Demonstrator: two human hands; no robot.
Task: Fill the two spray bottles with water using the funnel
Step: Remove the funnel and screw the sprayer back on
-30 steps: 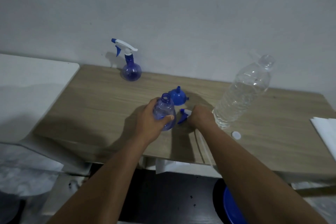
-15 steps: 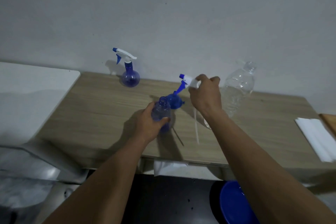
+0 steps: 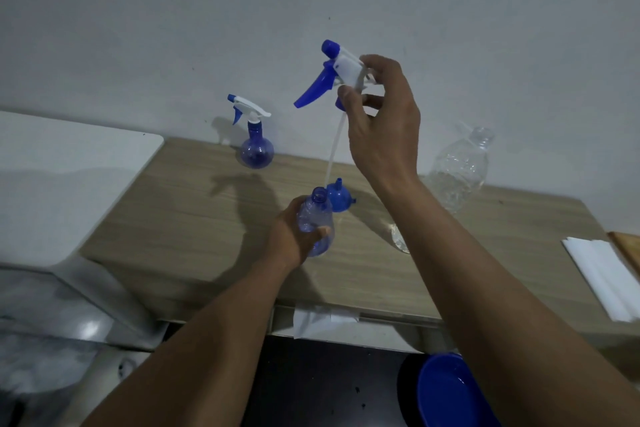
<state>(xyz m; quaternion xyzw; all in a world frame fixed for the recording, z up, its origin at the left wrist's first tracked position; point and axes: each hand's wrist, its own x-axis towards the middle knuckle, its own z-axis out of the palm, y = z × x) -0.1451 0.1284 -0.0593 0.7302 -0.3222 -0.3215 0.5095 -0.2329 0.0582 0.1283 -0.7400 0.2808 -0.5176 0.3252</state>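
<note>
My left hand (image 3: 292,241) wraps the belly of the open spray bottle (image 3: 317,212), which stands on the counter (image 3: 194,218). Empty thin plastic like this should be light, a bit slick and easy to dent, so I judge a steady hold low on the round body is best, leaving the mouth free. My right hand (image 3: 381,121) pinches the trigger head (image 3: 341,71) high above the bottle, its thin dip tube (image 3: 335,149) dangling toward the mouth. The blue funnel (image 3: 337,199) sits upside down just behind the bottle; I'd take it by its wide rim.
</note>
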